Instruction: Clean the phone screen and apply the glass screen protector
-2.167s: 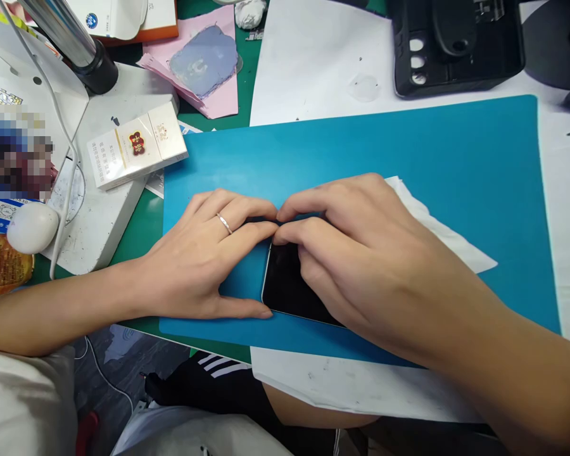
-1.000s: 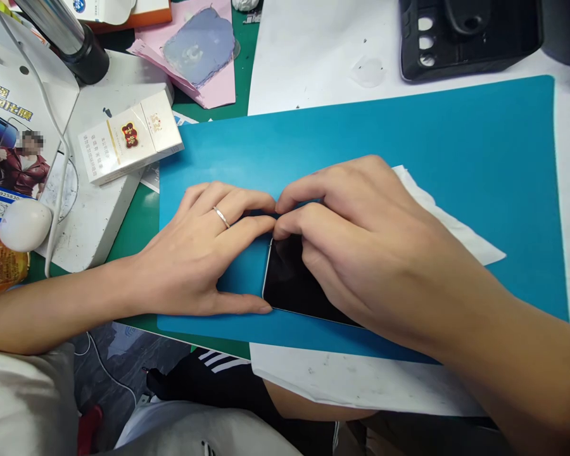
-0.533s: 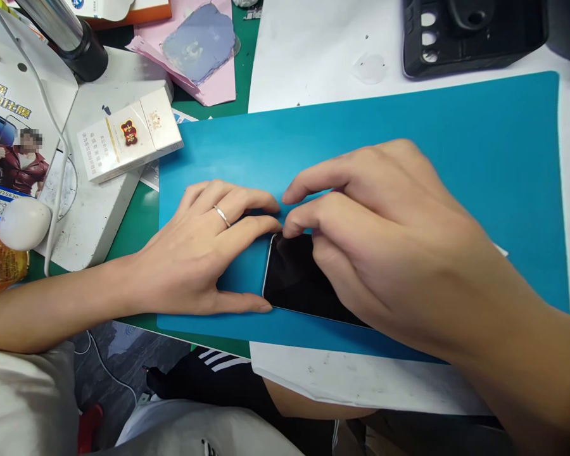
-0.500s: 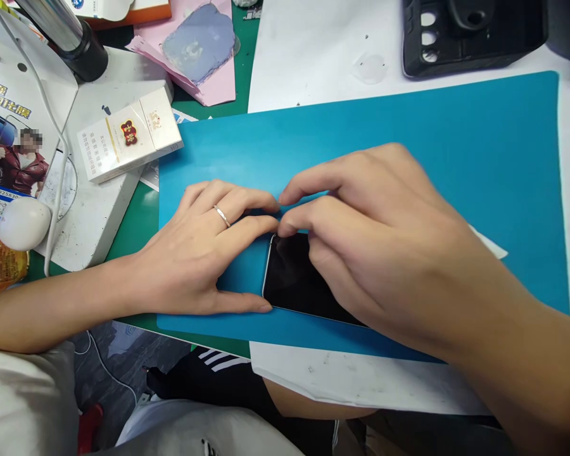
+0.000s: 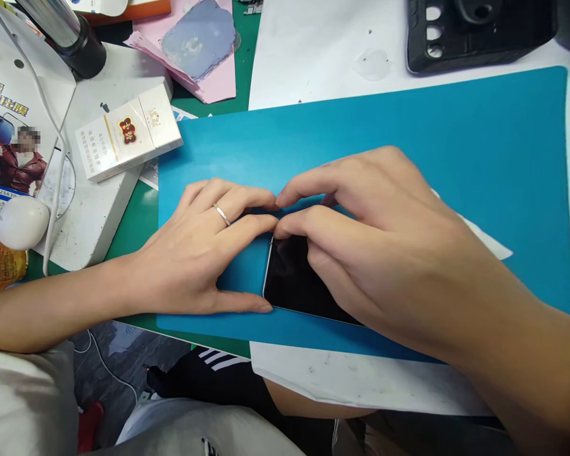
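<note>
A smartphone with a dark screen lies flat on the blue mat, its right part covered by my right hand. My left hand, with a ring on one finger, brackets the phone's left end. Its thumb touches the lower left corner and its index fingertip is at the upper left corner. My right hand reaches over the phone from the right, thumb and index fingertips close together at that same upper corner, against the left fingertips. Whatever is between those tips is too small to make out.
A white cigarette pack rests on a white stand at the left, near a cable. A blue-grey putty-like slab lies on pink paper. Behind the mat is a black holder. A white scrap shows beyond my right wrist.
My right thumb tip has shifted slightly left at the phone's corner. More of the white scrap shows behind my right hand. My left hand stays in place.
</note>
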`<state>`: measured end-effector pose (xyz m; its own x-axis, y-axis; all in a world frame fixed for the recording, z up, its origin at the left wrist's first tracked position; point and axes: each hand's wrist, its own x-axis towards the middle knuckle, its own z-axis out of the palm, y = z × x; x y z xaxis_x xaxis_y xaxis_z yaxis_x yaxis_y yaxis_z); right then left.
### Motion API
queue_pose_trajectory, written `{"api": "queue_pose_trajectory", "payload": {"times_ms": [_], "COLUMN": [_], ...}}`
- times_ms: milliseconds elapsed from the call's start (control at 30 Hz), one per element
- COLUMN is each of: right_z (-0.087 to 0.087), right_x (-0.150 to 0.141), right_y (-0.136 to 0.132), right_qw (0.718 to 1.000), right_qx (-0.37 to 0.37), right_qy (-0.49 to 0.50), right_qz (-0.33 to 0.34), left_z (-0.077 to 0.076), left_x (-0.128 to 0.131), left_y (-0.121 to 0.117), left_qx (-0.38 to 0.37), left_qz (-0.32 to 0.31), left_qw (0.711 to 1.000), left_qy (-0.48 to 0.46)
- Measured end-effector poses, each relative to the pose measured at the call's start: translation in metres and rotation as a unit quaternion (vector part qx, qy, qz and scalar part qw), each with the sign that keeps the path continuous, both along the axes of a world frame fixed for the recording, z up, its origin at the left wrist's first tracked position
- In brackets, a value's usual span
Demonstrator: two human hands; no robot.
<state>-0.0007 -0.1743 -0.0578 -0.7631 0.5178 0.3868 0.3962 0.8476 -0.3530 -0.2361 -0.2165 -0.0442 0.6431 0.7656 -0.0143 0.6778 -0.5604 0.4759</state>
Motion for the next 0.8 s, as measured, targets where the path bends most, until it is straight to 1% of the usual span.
{"api": "queue_pose_trajectory", "payload": {"times_ms": [133,333,533,667,800], "right_z": [0.0006,0.0024,-0.0008,-0.0014,-0.0018], "right_x": [-0.0005,-0.0026,-0.0054,-0.0052,-0.0053], "right_y": [-0.0006,-0.0010,-0.0052,-0.0051,-0.0040], "right_qw": [1.000,1.000,0.999,1.000,1.000], "right_qx": [-0.004,0.013,0.003,-0.001,0.019], "right_qy": [-0.005,-0.001,0.015,0.006,0.011], "right_qz": [0.000,0.002,-0.031,-0.019,-0.017], "left_z": [0.0000,-0.0019,-0.0020,-0.0022,-0.0023], "left_x": [-0.0001,-0.0016,-0.0008,0.0001,0.0001], "left_y": [0.0005,0.0001,-0.0005,-0.0002,0.0000], "left_qx": [-0.005,0.008,0.011,0.005,0.004], "left_qz": [0.001,-0.002,-0.003,0.002,-0.001], "left_qw": [1.000,1.000,1.000,1.000,1.000], "left_qy": [0.003,-0.007,-0.015,-0.004,-0.001]}}
